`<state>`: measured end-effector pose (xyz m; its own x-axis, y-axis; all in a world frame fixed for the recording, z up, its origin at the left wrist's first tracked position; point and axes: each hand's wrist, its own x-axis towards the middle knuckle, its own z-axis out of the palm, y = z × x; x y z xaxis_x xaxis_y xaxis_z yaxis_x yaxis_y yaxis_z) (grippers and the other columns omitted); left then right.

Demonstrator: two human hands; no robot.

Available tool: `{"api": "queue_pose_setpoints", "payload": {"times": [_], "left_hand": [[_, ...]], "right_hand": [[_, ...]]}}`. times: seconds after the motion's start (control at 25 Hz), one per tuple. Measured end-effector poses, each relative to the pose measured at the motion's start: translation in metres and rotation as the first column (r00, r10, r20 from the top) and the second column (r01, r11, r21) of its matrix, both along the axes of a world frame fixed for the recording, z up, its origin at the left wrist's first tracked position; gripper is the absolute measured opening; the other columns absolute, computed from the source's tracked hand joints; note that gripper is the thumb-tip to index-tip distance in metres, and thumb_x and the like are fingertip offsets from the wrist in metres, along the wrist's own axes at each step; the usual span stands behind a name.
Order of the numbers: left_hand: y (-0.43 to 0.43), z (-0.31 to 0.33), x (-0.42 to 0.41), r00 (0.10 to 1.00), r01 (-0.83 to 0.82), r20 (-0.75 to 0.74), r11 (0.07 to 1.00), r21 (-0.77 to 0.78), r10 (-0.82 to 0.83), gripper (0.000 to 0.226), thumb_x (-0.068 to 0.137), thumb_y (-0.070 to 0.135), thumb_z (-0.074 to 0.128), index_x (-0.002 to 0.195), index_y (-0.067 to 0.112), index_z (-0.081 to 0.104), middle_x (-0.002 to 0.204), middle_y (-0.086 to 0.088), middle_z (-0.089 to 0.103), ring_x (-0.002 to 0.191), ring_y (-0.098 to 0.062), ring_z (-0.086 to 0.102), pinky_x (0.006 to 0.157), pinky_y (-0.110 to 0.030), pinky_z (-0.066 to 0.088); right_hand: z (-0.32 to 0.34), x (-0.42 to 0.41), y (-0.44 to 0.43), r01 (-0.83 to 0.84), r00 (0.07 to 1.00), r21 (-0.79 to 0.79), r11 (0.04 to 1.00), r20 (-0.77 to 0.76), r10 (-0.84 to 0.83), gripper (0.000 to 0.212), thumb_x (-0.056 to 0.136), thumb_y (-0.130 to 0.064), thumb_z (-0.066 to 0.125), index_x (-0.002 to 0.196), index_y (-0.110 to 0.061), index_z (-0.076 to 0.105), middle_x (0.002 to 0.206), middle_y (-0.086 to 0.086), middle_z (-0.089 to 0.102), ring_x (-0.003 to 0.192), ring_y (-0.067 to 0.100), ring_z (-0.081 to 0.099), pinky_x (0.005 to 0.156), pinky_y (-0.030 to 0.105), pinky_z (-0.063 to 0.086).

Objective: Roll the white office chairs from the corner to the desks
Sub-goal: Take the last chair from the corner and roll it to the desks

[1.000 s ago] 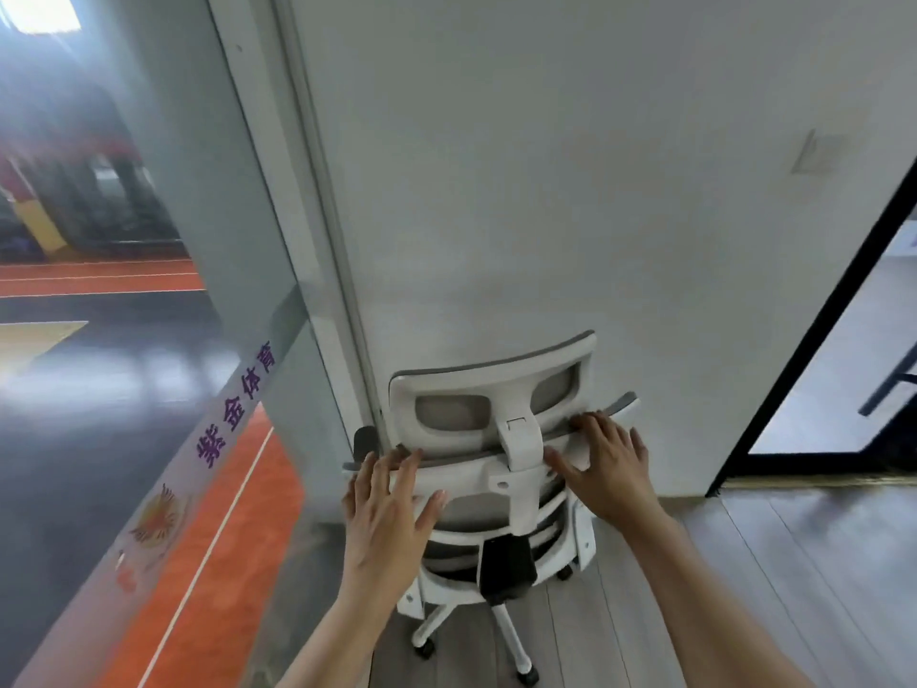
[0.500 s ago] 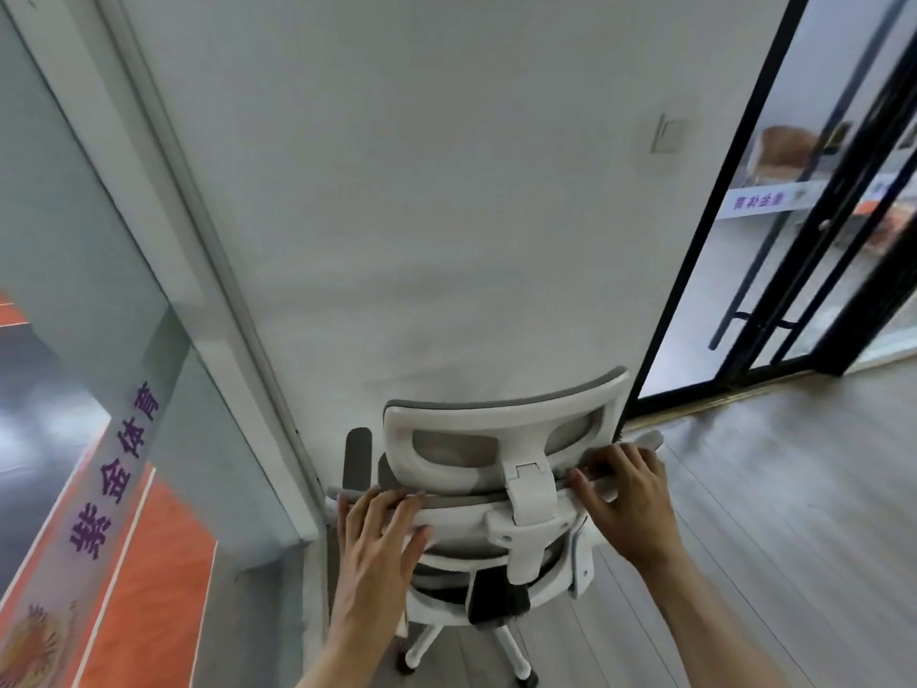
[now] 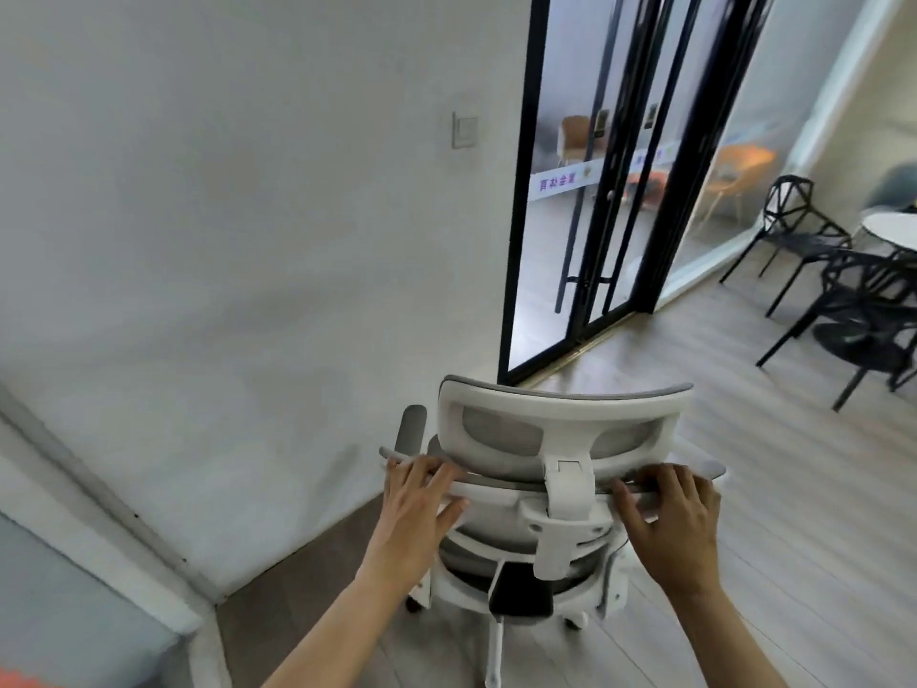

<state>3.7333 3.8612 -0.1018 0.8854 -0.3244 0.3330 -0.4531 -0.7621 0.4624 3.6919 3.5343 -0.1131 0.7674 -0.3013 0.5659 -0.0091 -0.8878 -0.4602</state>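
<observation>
White office chair (image 3: 556, 494) stands on the wood-look floor (image 3: 774, 489), seen from behind, near the white wall (image 3: 248, 240) and just out from the room corner. Headrest (image 3: 565, 414) white-framed with grey mesh; grey armrest pad (image 3: 413, 425) visible on its left side. Left hand (image 3: 422, 508) lies over the left end of the backrest top rail, fingers spread across it. Right hand (image 3: 675, 518) curls over the right end of the same rail, gripping it. Casters at the base are partly hidden; contact with the floor probably complete but unclear. Beyond the chair: black-framed glass doors (image 3: 595, 191), light switch (image 3: 465, 130) on the wall. Far right, well apart: black wire-frame chairs (image 3: 814, 240) beside a round white surface (image 3: 893, 230).
</observation>
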Motion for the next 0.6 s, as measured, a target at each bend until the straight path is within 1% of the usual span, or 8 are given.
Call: {"api": "queue_pose_setpoints", "payload": {"times": [0.04,0.12,0.16,0.24,0.32,0.4,0.52,0.6], "left_hand": [[-0.019,0.002,0.010,0.999,0.052,0.009,0.999,-0.004,-0.052,0.028,0.096,0.047,0.047,0.122,0.038,0.051,0.120,0.014,0.048,0.124,-0.012,0.041,0.121,-0.040,0.015],[-0.066,0.005,0.028,0.988,0.151,0.032,0.988,-0.001,-0.151,0.024,0.095,0.039,0.057,0.118,0.035,0.055,0.118,0.012,0.052,0.120,-0.009,0.040,0.116,-0.043,0.026],[-0.090,0.006,0.035,0.981,0.192,0.034,0.981,0.004,-0.192,0.024,0.094,0.036,0.061,0.117,0.033,0.056,0.120,0.011,0.055,0.122,-0.010,0.039,0.114,-0.044,0.029],[-0.142,0.006,0.044,0.965,0.260,0.024,0.965,0.015,-0.260,0.025,0.095,0.035,0.061,0.120,0.031,0.056,0.126,0.009,0.056,0.134,-0.016,0.038,0.116,-0.047,0.027],[-0.198,0.007,0.045,0.951,0.310,0.014,0.950,0.028,-0.310,0.029,0.096,0.041,0.056,0.123,0.031,0.053,0.134,0.008,0.053,0.143,-0.020,0.031,0.120,-0.045,0.022],[-0.253,0.009,0.040,0.937,0.349,0.001,0.937,0.009,-0.349,0.036,0.094,0.051,0.054,0.122,0.030,0.052,0.135,0.007,0.052,0.145,-0.020,0.025,0.121,-0.044,0.020],[-0.334,0.012,0.026,0.907,0.421,0.012,0.907,-0.026,-0.420,0.049,0.087,0.064,0.053,0.117,0.026,0.055,0.132,0.004,0.055,0.143,-0.022,0.029,0.119,-0.048,0.025],[-0.385,0.010,0.017,0.878,0.479,0.016,0.876,-0.062,-0.479,0.051,0.086,0.066,0.054,0.116,0.024,0.055,0.130,0.004,0.055,0.140,-0.022,0.031,0.117,-0.051,0.028]], "right_hand": [[-0.003,-0.007,-0.017,0.046,0.999,-0.001,0.999,-0.006,-0.046,0.041,0.085,-0.060,0.053,0.089,-0.020,0.061,0.093,-0.002,0.063,0.098,0.030,0.052,0.090,0.043,0.038],[-0.008,-0.024,-0.058,0.146,0.989,0.005,0.989,-0.018,-0.146,0.042,0.085,-0.061,0.053,0.090,-0.019,0.060,0.095,0.000,0.064,0.101,0.031,0.052,0.091,0.045,0.038],[-0.010,-0.032,-0.078,0.189,0.982,0.004,0.982,-0.016,-0.189,0.044,0.086,-0.061,0.053,0.091,-0.018,0.060,0.096,0.001,0.064,0.101,0.032,0.052,0.091,0.045,0.039],[-0.012,-0.049,-0.116,0.274,0.962,-0.002,0.962,0.003,-0.274,0.046,0.086,-0.062,0.053,0.093,-0.016,0.061,0.097,0.002,0.064,0.101,0.033,0.052,0.090,0.045,0.039],[-0.011,-0.069,-0.154,0.354,0.935,0.010,0.935,0.033,-0.354,0.048,0.087,-0.060,0.054,0.094,-0.014,0.063,0.096,0.003,0.064,0.100,0.034,0.053,0.090,0.044,0.039],[-0.010,-0.090,-0.189,0.410,0.909,0.020,0.912,0.072,-0.410,0.047,0.087,-0.057,0.055,0.096,-0.012,0.063,0.097,0.005,0.065,0.100,0.034,0.053,0.092,0.045,0.039],[-0.011,-0.126,-0.245,0.489,0.868,0.030,0.872,0.089,-0.489,0.045,0.088,-0.056,0.056,0.097,-0.012,0.063,0.099,0.005,0.066,0.102,0.035,0.056,0.094,0.044,0.039],[-0.012,-0.153,-0.281,0.513,0.853,0.008,0.858,0.106,-0.511,0.045,0.090,-0.056,0.056,0.100,-0.013,0.064,0.102,0.003,0.067,0.104,0.036,0.058,0.100,0.040,0.037]]}}
